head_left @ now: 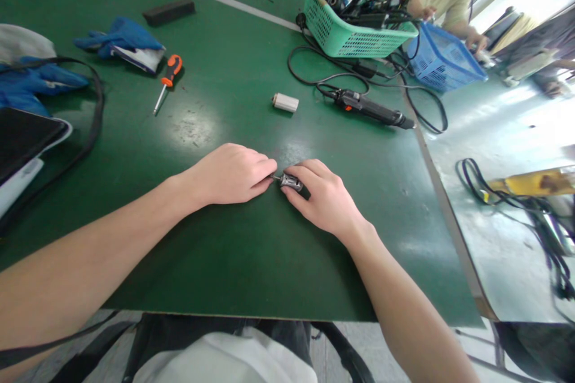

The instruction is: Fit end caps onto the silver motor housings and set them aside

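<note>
Over the green table, my right hand (321, 194) is closed around a small metal cylindrical part (291, 182), its thumb and fingers on either side. A thin metal rod (277, 178) sticks out of the part's left end. My left hand (238, 173) pinches the far end of that rod; its fingertips hide the tip. Both hands rest low at the table's middle, close together. Beyond them lies a short white cylinder (286, 103) on its side.
A black electric screwdriver (371, 111) with a looping cord lies at the right. Behind it stand a green basket (359, 42) of tools and a blue basket (442, 60) by another person. An orange-handled screwdriver (171, 72), blue gloves (121, 42) and a dark block (169, 12) lie left.
</note>
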The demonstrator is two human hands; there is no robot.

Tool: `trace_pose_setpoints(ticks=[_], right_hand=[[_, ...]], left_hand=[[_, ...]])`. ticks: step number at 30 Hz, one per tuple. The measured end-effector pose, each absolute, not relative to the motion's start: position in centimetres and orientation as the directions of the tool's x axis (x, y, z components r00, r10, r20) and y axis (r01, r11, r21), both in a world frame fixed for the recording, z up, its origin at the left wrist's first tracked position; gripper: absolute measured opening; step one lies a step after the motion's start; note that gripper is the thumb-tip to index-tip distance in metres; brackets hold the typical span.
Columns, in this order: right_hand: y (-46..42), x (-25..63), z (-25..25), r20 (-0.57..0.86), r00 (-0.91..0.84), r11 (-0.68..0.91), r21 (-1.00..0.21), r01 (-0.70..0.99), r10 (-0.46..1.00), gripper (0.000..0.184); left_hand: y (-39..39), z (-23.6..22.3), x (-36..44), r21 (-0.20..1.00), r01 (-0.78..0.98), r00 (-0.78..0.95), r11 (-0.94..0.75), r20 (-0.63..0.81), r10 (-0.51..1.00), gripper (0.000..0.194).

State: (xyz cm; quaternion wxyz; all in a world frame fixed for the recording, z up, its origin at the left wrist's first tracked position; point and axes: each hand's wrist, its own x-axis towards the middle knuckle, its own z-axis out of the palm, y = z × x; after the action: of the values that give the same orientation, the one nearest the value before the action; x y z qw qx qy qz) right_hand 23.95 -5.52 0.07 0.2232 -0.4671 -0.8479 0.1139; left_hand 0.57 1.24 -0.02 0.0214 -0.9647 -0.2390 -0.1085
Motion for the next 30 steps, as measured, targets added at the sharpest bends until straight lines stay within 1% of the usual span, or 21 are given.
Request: trace_pose_setpoints(ticks=[8, 14, 22, 30], right_hand=[[-5.47, 24.24, 0.18, 0.268, -0.478, 0.548, -0.380, 0.745, 0.836, 0.024], [-5.39, 24.55, 0.06, 0.276, -0.444, 0.521, -0.385, 0.762, 0.853, 0.023], [-5.39, 24.30, -0.03, 0.293, -0.444, 0.529, -0.379, 0.759, 0.847, 0.024], [-5.38, 24.21, -0.12, 0.313, -0.491, 0.581, -0.383, 0.718, 0.813, 0.026]], left_hand=[[1.17, 0.35, 0.58, 0.030, 0.522, 0.828, -0.853, 0.225, 0.514, 0.024], [1.08, 0.38, 0.59, 0.046, 0.528, 0.822, -0.848, 0.223, 0.524, 0.024], [1.20, 0.23, 0.57, 0.040, 0.485, 0.850, -0.874, 0.212, 0.482, 0.028], [1.36, -0.30, 0.47, 0.013, 0.440, 0.877, -0.898, 0.208, 0.433, 0.028]])
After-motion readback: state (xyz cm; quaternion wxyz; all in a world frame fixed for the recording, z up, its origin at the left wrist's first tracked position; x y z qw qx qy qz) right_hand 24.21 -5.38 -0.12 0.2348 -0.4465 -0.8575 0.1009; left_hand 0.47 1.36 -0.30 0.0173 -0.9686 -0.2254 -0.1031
